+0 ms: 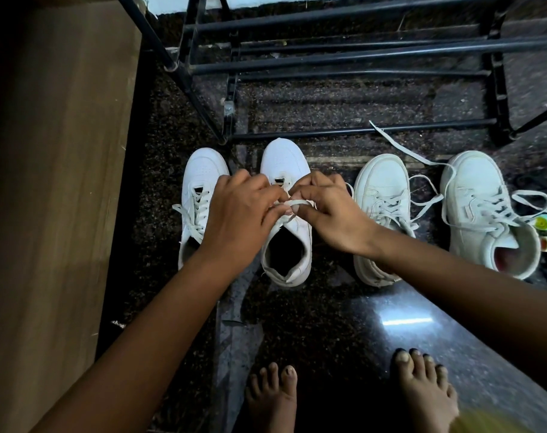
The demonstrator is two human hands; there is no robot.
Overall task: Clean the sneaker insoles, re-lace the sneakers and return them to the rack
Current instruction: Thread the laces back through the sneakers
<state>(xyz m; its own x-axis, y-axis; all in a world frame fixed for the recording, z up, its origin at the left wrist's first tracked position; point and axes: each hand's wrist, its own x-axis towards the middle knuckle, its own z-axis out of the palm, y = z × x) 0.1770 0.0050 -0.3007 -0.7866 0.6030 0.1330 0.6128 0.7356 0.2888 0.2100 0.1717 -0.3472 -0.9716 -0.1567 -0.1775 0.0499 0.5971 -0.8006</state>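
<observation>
As hands point(238, 214) point(331, 214) pinch, flat lace point(297, 202) (white) loops.

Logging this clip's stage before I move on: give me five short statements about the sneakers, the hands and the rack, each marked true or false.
1. Both the left hand and the right hand pinch the flat white lace of the second white sneaker from the left. True.
2. The far-right white sneaker has a loose lace trailing toward the black metal rack. True.
3. All four sneakers stand on the rack. False: they stand on the dark speckled floor before it.
4. The leftmost white sneaker has no lace. False: it is laced.
5. The person wears socks. False: the feet are bare.
</observation>
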